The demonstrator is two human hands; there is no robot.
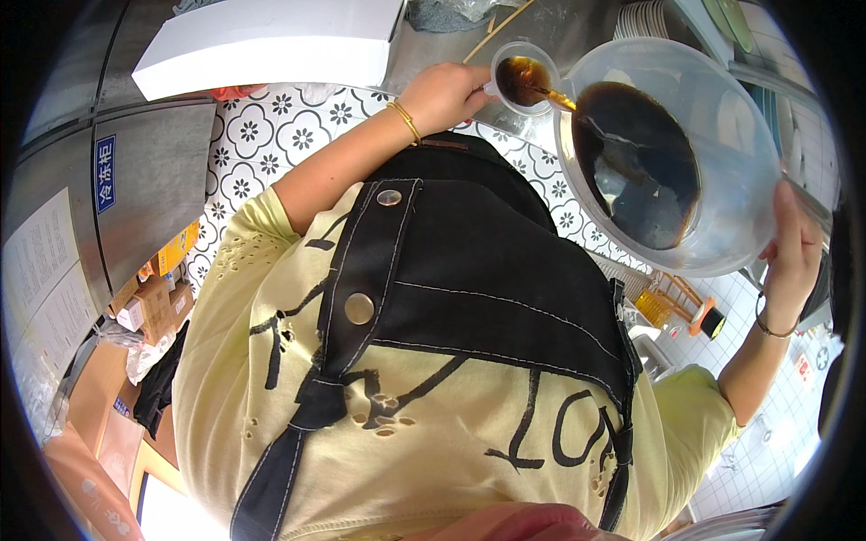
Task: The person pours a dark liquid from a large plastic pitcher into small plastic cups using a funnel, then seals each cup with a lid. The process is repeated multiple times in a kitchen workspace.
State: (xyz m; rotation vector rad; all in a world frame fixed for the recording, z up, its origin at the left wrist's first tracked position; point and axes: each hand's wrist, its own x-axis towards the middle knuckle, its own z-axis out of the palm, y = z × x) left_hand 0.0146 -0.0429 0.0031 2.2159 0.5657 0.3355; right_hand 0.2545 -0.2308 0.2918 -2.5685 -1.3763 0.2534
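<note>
My left hand (453,95) grips a small clear plastic measuring cup (551,62) by its handle. Dark amber liquid (522,76) lies in the bottom of this cup. Beside it, my right hand (793,237) holds a large translucent plastic pitcher (731,135) by its far side. A broad pool of dark brown liquid (636,169) fills part of the tilted pitcher. From its lip, a thin brown stream (560,100) runs into the cup. The pitcher's handle, if it has one, is hidden behind my right hand.
A white box (270,54) sits on the steel counter (433,51) at upper left, with a thin wooden stick (497,32) nearby. Stacked plates (639,20) stand behind the pitcher. At left is a steel freezer cabinet (152,169), with cardboard boxes (155,308) below.
</note>
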